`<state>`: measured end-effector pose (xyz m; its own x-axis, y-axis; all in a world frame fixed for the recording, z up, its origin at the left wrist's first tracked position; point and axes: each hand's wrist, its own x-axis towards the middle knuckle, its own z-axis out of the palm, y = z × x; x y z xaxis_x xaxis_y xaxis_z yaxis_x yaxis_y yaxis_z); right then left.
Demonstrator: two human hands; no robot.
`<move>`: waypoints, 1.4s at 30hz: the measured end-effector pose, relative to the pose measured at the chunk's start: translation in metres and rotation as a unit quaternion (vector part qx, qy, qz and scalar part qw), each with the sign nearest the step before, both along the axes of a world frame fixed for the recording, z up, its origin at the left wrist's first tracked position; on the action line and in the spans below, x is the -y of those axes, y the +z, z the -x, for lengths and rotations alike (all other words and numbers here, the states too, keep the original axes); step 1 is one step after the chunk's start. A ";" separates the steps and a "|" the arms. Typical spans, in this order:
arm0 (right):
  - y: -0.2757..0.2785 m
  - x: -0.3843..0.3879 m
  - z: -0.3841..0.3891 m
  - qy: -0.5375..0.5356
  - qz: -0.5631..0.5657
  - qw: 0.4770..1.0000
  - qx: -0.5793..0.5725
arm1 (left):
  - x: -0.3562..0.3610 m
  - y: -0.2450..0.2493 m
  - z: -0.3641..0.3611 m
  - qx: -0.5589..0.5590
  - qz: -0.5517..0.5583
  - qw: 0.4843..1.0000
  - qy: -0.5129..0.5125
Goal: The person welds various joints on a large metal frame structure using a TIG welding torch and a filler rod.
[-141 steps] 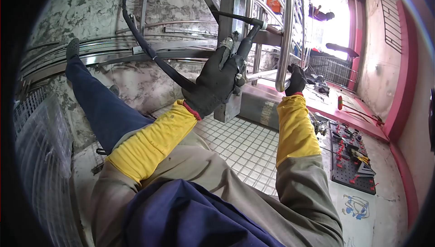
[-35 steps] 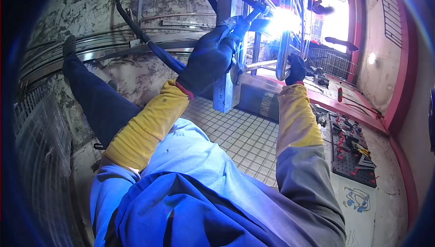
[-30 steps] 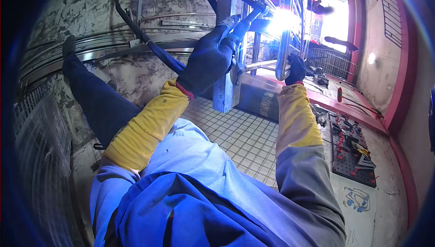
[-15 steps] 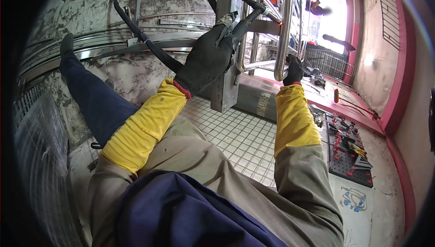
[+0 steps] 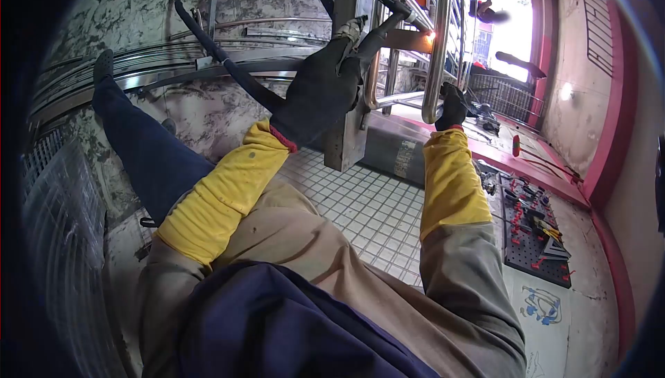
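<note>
My left hand [image 5: 322,87], in a black glove with a yellow sleeve, is closed around a TIG welding torch [image 5: 398,9]. Its nozzle points right, to where a flat metal bar [image 5: 405,40] meets an upright bent steel tube [image 5: 437,45]. A bright orange-white glow shows at that joint. From the rear of the glove, the black torch cable [image 5: 249,88] trails up and left. My right hand [image 5: 452,108], also gloved in black, is closed at the lower bend of the steel tube, its fingers partly hidden.
A thick square metal post [image 5: 344,142] stands beside my left hand. Long metal tubes and bars [image 5: 166,56] lie on the floor at left. A black pegboard [image 5: 530,232] with tools is at right. Pink framing [image 5: 609,121] edges the wall. A person [image 5: 488,12] is near the bright opening.
The faint orange spot at the joint has become a bright glow that lights the flat bar and tube. Both hands keep nearly the same places, with a slight shift in view.
</note>
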<state>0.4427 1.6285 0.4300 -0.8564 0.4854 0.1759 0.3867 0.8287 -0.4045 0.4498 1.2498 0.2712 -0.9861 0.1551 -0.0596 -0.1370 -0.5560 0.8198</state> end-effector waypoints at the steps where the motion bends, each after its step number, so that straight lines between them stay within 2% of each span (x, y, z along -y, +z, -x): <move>1: 0.001 0.001 0.001 -0.009 0.005 1.000 -0.001 | -0.003 -0.004 -0.001 0.002 -0.003 1.000 -0.002; 3: -0.001 0.004 0.001 -0.018 0.010 1.000 -0.002 | -0.006 -0.009 -0.001 0.003 -0.007 1.000 -0.004; 5: -0.007 0.008 0.004 -0.090 0.112 0.987 -0.076 | -0.005 -0.009 -0.001 0.003 -0.013 1.000 -0.020; 12: -0.002 0.005 0.002 -0.087 0.123 0.988 -0.046 | 0.000 -0.006 0.001 0.017 -0.002 0.998 -0.052; 14: 0.000 0.003 0.002 -0.017 0.006 1.000 -0.013 | 0.000 0.000 -0.001 0.016 -0.099 0.994 -0.045; 15: 0.000 0.010 0.004 -0.086 0.053 0.994 -0.030 | 0.010 0.010 -0.002 0.027 -0.107 0.993 -0.047; 16: 0.001 0.013 0.002 -0.087 0.054 0.994 -0.030 | 0.006 0.007 -0.002 0.028 -0.107 0.993 -0.048; 18: 0.004 0.013 0.001 -0.025 -0.033 0.999 0.021 | 0.000 0.002 -0.001 0.010 -0.132 0.991 -0.016; 19: 0.003 0.007 0.001 -0.025 -0.032 0.999 0.021 | 0.001 0.002 -0.001 0.010 -0.132 0.991 -0.015; 21: -0.004 0.004 0.003 -0.055 0.064 0.996 -0.042 | 0.005 0.003 -0.001 -0.023 -0.038 0.999 -0.008; 24: 0.000 0.008 0.002 -0.032 0.007 0.999 -0.010 | -0.005 -0.009 0.000 0.004 -0.002 1.000 -0.011; 26: 0.000 0.013 0.002 -0.027 0.008 1.000 -0.011 | -0.005 -0.009 0.000 0.011 -0.010 1.000 -0.011; 28: -0.004 0.011 0.004 -0.056 0.077 0.994 -0.049 | 0.000 -0.007 -0.001 0.021 -0.026 0.999 -0.040; 31: -0.003 0.011 0.005 -0.059 0.077 0.994 -0.046 | 0.003 -0.003 0.000 0.042 -0.032 0.997 -0.058; 35: -0.001 0.014 0.002 -0.056 0.082 0.994 -0.055 | 0.000 -0.007 0.000 -0.005 -0.016 1.000 -0.017; 37: 0.000 0.006 -0.003 0.061 -0.074 0.995 0.009 | 0.009 0.001 0.000 0.024 -0.005 0.998 -0.058; 38: -0.001 0.002 -0.004 0.060 -0.073 0.995 0.009 | 0.005 0.002 -0.001 0.032 -0.091 0.994 -0.053; 40: 0.001 0.010 0.001 -0.040 0.060 0.997 -0.023 | 0.003 0.001 -0.001 0.013 -0.071 0.997 -0.032; 42: 0.000 0.015 0.000 -0.042 0.069 0.996 -0.035 | 0.003 0.001 -0.001 0.015 -0.061 0.998 -0.032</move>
<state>0.4430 1.6133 0.4304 -0.8002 0.5782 0.1593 0.4190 0.7291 -0.5411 0.4506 1.2472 0.2719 -0.9721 0.2252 -0.0656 -0.1985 -0.6406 0.7418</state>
